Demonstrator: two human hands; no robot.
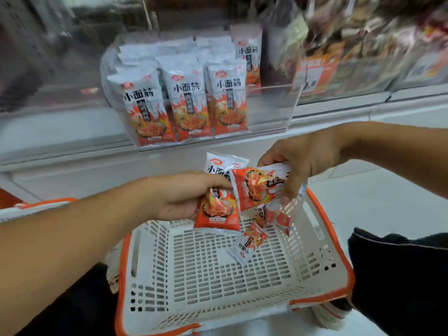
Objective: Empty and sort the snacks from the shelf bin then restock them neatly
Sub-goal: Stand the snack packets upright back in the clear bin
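At the centre of the frame, the left hand is gripping an upright snack packet, its long axis running vertically. Just right of it, the right hand is pinching a second packet, which is lying tilted, nearly crosswise. Both are hovering over the basket, where loose packets are lying. The shelf bin, directly above in the frame, is standing partly restocked, its free space lying nearer the right hand.

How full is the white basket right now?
Nearly empty: the basket shows mostly bare mesh floor, with only a few snack packets lying near its far side.
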